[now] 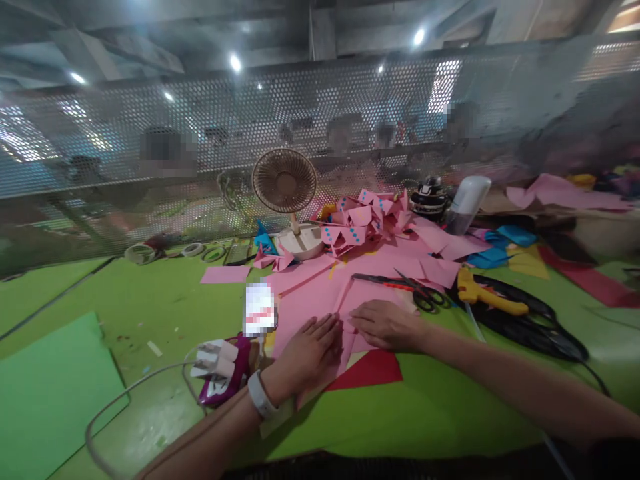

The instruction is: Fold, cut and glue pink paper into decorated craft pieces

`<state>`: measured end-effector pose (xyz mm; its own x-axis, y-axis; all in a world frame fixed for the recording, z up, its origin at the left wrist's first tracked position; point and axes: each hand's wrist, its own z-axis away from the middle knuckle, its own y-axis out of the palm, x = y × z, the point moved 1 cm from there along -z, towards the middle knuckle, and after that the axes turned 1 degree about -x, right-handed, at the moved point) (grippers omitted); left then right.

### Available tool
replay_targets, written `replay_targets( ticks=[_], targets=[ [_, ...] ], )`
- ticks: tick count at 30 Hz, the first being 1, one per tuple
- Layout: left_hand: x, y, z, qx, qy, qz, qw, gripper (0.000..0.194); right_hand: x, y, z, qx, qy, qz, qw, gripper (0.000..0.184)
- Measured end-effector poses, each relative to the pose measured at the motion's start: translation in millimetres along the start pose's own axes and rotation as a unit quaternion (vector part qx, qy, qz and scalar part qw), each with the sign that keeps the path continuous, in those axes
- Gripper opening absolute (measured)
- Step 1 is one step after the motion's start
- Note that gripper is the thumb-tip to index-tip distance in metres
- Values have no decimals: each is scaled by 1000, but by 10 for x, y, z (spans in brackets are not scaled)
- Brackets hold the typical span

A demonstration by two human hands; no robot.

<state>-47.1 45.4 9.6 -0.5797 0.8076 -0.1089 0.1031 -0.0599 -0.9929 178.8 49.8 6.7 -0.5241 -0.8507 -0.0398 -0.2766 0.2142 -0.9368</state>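
My left hand [314,347] lies flat, fingers stretched out, on pink paper [300,303] spread over the green tabletop. Beside it, my right hand [383,325] rests on the same pink paper, with its fingers extended and pointing left. A folded strip or edge of the paper runs between the hands. Red paper [370,371] shows just below them. Scissors [425,293] with dark handles lie beyond my right hand. Past those sits a heap of folded pink paper pieces [365,217], some with blue dots.
A small fan [285,180] stands behind the paper. A yellow-handled glue gun [490,297] lies on a black tray at right. At left are a purple power strip [235,373] with plugs and a cable, a lit phone [260,308] and a green sheet [55,393]. A perforated screen [210,160] closes the back.
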Motion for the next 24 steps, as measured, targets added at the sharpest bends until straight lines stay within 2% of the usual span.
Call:
replay_targets(
  ticks=[6,12,18,24],
  targets=[
    [-27,-8,8,-2,1,-3,1000,48,-49,16,19,-18,-18,-7,1000,35],
    [11,28,8,-9,1,12,1000,50,-86,-2,32,-24,-30,-32,999,30],
    [-3,30,9,0,-17,23,1000,52,-104,20,23,2,-23,-2,1000,27],
    [-93,-63,25,30,-3,46,998,58,-184,-30,80,-33,5,-6,999,24]
  ],
)
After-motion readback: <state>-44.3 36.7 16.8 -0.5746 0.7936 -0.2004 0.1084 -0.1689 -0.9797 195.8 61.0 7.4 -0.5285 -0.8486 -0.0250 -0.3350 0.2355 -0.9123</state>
